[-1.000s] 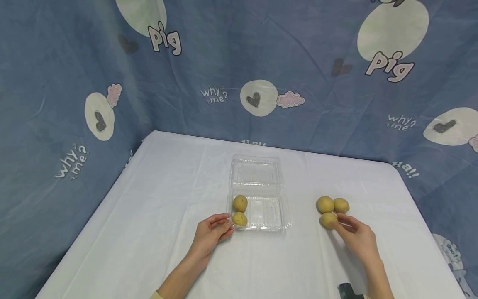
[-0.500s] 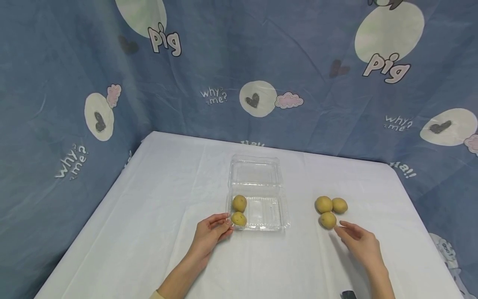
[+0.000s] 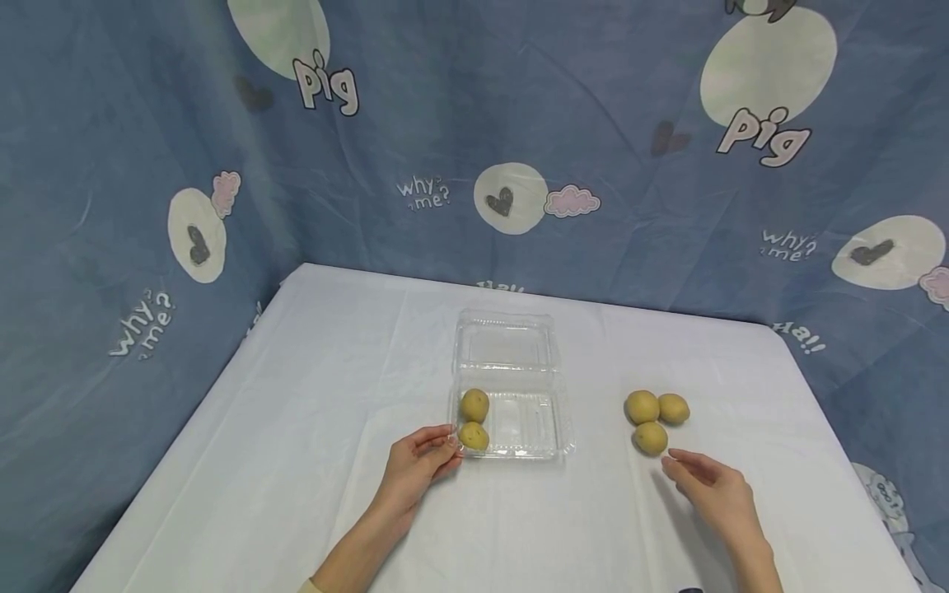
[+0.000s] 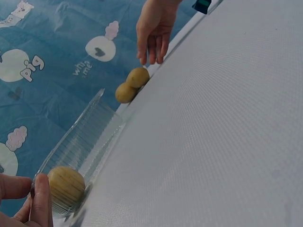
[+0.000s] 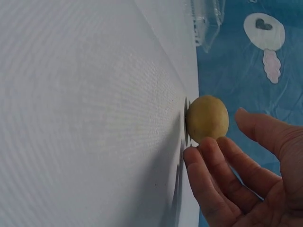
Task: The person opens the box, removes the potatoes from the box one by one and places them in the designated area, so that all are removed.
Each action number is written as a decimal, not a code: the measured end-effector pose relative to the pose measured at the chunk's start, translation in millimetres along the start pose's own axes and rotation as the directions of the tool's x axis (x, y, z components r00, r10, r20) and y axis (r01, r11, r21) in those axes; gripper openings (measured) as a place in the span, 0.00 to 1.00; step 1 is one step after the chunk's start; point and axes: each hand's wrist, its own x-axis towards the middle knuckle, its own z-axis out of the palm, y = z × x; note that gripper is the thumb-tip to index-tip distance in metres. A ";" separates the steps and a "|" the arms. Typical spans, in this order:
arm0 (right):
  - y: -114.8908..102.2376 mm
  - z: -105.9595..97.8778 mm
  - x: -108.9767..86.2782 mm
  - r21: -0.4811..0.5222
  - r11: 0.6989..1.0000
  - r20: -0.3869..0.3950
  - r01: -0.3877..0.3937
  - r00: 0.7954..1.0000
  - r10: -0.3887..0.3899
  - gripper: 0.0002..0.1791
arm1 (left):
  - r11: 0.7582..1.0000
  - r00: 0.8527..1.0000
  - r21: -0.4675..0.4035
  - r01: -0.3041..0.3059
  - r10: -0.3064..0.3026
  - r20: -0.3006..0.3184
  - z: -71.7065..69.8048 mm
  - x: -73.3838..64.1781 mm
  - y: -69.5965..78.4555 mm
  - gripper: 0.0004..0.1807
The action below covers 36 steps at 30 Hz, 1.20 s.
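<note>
Potatoes (image 3: 474,404): two in clear container (image 3: 523,424) mid-frame, left hand (image 3: 421,463) pinching its edge; three right of centre, right hand (image 3: 715,492) just beside nearest potato (image 3: 651,439), fingers loose and empty, likely pickup stage, next move calling for a grip round it.

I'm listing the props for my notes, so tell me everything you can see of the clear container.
The clear container looks like thin, ribbed plastic: a rectangular tray with a matching lid. It lies open on the white-covered table, lid folded back on the far side. Two potatoes sit at the tray's left end. The left hand pinches its left rim near the front corner.
</note>
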 end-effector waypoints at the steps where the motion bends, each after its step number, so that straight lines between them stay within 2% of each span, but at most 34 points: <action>1: -0.5 0.2 -0.7 0.006 1.000 0.003 0.003 1.000 -0.003 0.36 | 1.000 1.000 -0.001 -0.001 0.001 0.001 0.0 -0.1 0.0 0.19; 11: -1.0 6.1 -4.2 0.032 0.997 0.064 0.073 0.995 -0.075 0.30 | 1.000 1.000 -0.006 -0.004 0.004 0.002 0.4 -0.9 1.0 0.19; 19: -4.7 10.7 -6.7 0.148 0.981 0.137 0.124 0.980 -0.144 0.28 | 1.000 1.000 -0.008 0.002 -0.002 0.001 0.0 -0.2 0.9 0.18; 24: -7.0 14.1 -5.2 0.145 0.973 0.131 0.181 0.971 -0.200 0.24 | 1.000 1.000 -0.007 0.001 -0.001 -0.002 0.0 -0.5 0.5 0.18; 32: -10.2 17.8 -6.2 0.156 0.942 0.117 0.296 0.942 -0.315 0.22 | 1.000 1.000 -0.007 0.001 -0.001 -0.002 0.6 -0.6 0.6 0.18; 36: -13.2 22.3 -5.4 0.164 0.930 0.113 0.328 0.931 -0.348 0.21 | 1.000 1.000 -0.007 0.001 -0.001 -0.006 0.7 0.1 0.8 0.18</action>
